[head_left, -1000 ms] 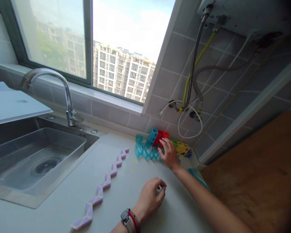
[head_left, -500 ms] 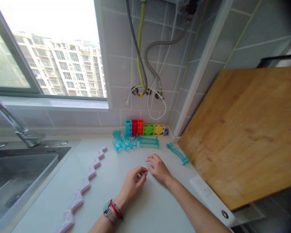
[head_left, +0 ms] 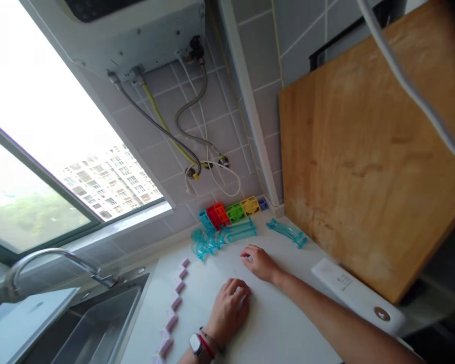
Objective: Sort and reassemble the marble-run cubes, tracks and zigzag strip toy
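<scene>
My left hand [head_left: 230,306] lies low over the white counter [head_left: 276,316], its fingers loosely bent and apart. Its palm side is hidden, and nothing shows in it. Farther forward and to the right, my right hand [head_left: 261,263] rests on the counter with thumb and forefinger curved and a gap between them; I see nothing in it. Beyond the hands stands a row of coloured plastic blocks [head_left: 219,216] against the wall. Clear turquoise track pieces [head_left: 240,231] lie before it, and a curved turquoise piece [head_left: 287,232] sits apart, right of them. A zigzag line of lilac blocks [head_left: 176,303] stands left of my left hand.
A steel sink [head_left: 98,323] with a tap [head_left: 60,253] is at the left. A large wooden board [head_left: 364,167] leans at the right, above a white, long device [head_left: 358,293]. Hoses [head_left: 167,131] hang from a white wall unit [head_left: 136,40]. Tiny yellow bits [head_left: 200,280] dot the counter.
The view has tilted and turned, bringing the wall unit into sight. My left hand has drawn back from the right hand, so they are farther apart. The blocks and track pieces look unmoved.
</scene>
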The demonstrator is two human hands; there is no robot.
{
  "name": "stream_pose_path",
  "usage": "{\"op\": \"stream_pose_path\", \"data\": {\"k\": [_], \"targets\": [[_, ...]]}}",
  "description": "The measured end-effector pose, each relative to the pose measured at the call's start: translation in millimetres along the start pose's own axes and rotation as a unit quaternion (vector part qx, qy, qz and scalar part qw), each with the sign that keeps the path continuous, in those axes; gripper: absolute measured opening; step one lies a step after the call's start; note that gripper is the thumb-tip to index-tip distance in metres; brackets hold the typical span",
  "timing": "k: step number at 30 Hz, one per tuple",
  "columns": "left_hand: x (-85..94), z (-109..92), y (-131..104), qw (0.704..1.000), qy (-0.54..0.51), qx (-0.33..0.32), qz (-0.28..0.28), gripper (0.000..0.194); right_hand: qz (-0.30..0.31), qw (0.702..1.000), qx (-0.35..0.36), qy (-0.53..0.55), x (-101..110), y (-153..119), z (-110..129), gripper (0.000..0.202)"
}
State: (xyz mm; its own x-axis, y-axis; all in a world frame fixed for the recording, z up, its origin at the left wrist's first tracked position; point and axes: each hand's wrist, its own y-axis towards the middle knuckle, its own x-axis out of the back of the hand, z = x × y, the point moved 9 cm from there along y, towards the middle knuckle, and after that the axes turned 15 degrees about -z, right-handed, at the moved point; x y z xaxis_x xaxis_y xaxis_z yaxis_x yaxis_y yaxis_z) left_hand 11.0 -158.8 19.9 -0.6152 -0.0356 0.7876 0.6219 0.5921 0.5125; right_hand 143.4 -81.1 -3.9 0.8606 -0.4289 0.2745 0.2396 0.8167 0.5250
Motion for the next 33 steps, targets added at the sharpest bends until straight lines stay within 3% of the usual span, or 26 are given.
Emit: {"op": "stream_pose_path", "data": {"k": [3, 6, 12, 16, 19, 22, 25, 29, 33], "targets": [[18.2, -8.6, -11.1, 0.995, 0.059, -0.060, 0.047, 0.024, -0.011, 0.999, -0.023, 0.019, -1.1, 0.1, -4.1, 0.014], [47.2, 3.5, -21.2, 0.985, 0.148, -0.074, 0.056, 0.027, -0.017, 0.998, -0.051, 0.041, -4.1, -0.4, -10.0, 0.014], [112.8, 65.8, -21.7, 0.954, 0.298, -0.022, 0.022, 0.062, -0.022, 0.996, -0.068, 0.062, -5.2, 0.7, -13.9, 0.014], [135.9, 112.7, -8.2, 0.937, 0.347, 0.016, 0.042, 0.060, -0.029, 0.995, -0.074, 0.060, -2.4, 0.7, -15.3, 0.016], [141.1, 141.4, 12.7, 0.921, 0.381, 0.048, 0.071, 0.057, -0.018, 0.994, -0.094, 0.059, -4.0, -0.2, -21.2, 0.017], [133.5, 162.7, 40.5, 0.909, 0.389, 0.073, 0.132, 0.053, -0.008, 0.990, -0.120, 0.073, -5.5, -0.1, -27.7, 0.019], [125.4, 194.1, 65.7, 0.891, 0.379, 0.159, 0.192, 0.035, 0.001, 0.989, -0.126, 0.077, -6.0, 1.2, -28.6, 0.027], [120.6, 238.7, 94.9, 0.870, 0.384, 0.245, 0.190, 0.027, 0.000, 0.987, -0.144, 0.075, -5.3, 2.5, -30.5, 0.039], [112.8, 271.6, 111.6, 0.866, 0.365, 0.304, 0.156, 0.029, -0.004, 0.988, -0.138, 0.069, -5.8, 2.7, -30.7, 0.036]]}}
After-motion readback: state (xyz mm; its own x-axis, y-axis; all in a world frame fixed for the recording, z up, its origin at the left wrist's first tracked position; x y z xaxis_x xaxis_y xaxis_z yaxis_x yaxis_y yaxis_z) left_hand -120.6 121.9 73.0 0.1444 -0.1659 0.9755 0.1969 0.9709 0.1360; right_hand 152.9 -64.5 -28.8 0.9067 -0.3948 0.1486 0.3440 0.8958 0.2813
